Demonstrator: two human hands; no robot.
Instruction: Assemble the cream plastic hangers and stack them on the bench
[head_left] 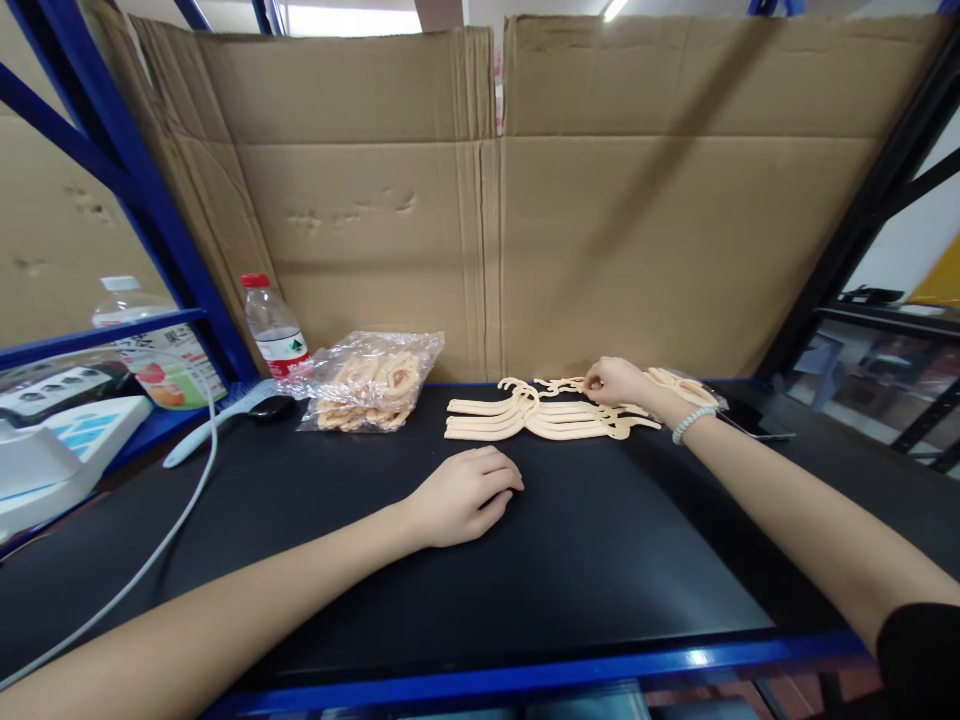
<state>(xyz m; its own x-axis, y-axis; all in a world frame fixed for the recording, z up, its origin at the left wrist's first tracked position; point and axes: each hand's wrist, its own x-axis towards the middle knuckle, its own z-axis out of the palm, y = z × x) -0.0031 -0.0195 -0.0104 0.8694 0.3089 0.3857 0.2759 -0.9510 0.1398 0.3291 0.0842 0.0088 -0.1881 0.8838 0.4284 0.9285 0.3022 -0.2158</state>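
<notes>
Several beige clothes hangers (487, 428) lie overlapped in a row on the black tabletop, their hooks curling up near the middle. My left hand (466, 497) rests palm down in front of them, touching none, its fingers loosely bent and a little apart. Over the back right of the row, my right hand (619, 382), with a pale beaded bracelet (691, 424) at the wrist, has its fingers closed at another beige hanger (559, 385). The fingertips partly hide it. More beige pieces (679, 385) in clear plastic lie beyond the right wrist.
A clear bag of beige hangers (371, 385) sits at back left, by a red-capped bottle (276, 330). A light-blue-handled brush (217, 425), a white cable (191, 500) and a white device (67, 450) are farther left. A dark flat object (754, 420) lies right. Cardboard (637, 220) stands behind.
</notes>
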